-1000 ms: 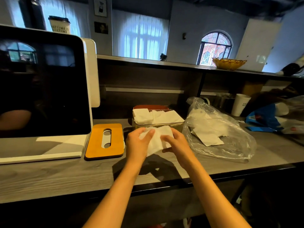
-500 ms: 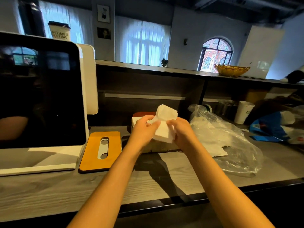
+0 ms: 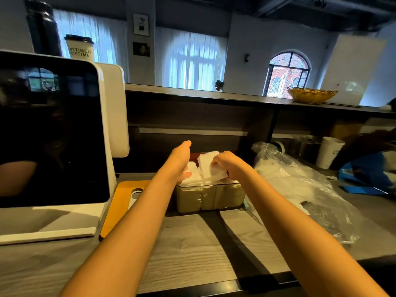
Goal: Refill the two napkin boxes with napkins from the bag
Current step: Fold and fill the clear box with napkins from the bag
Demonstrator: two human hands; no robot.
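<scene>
Change: half a second ago both hands held the napkin wad in the air in front of the box; it has since come down onto the box's open top, and the left hand has let go of it.
Right hand: the right hand [image 3: 226,162] pinches the folded napkins [image 3: 211,168] with curled fingers, tilted over the box's right half.
Left hand: the left hand [image 3: 182,161] lies spread, fingers straight, pressing the napkins already in the box's left half.
Box: the clear napkin box [image 3: 210,198] stands on the worktop [image 3: 192,254], filled with white napkins up to its rim.
Second box: only a red-brown edge [image 3: 194,156] shows just behind the clear box; its contents cannot be told.
Lid: the orange lid [image 3: 116,209] with an oval slot lies flat just left of the box, partly hidden by the left forearm.
Bag: the clear plastic bag [image 3: 304,189] lies right of the box, white napkins inside.
Around: a screen terminal [image 3: 51,133] stands left of the box; a white paper cup [image 3: 329,152] stands behind the bag.
</scene>
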